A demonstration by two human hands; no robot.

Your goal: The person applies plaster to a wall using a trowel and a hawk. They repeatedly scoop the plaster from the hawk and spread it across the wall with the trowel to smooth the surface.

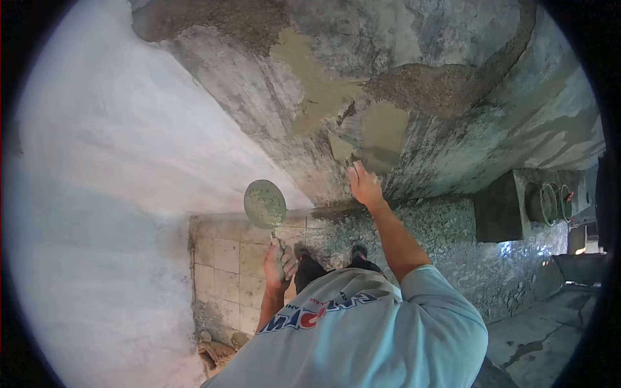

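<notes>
My left hand (279,262) is closed around the short handle of a round mortar pan (265,203), its face smeared with grey-green mortar. Out in front, my right hand (365,183) grips a small pointing trowel (341,147), its handle mostly hidden by the fingers. The blade lies right at the rough wall (278,129), between two patches of fresh mortar. One smooth mortar patch (384,129) is just right of the blade; a longer mortar smear (317,81) runs up to the left.
A smooth whitewashed wall (123,155) meets the rough wall at a corner on the left. Below lie floor tiles (226,262) and rubble (440,252). Dark blocky containers (498,207) stand at the right, beside buckets (543,202). Debris (217,352) sits at lower left.
</notes>
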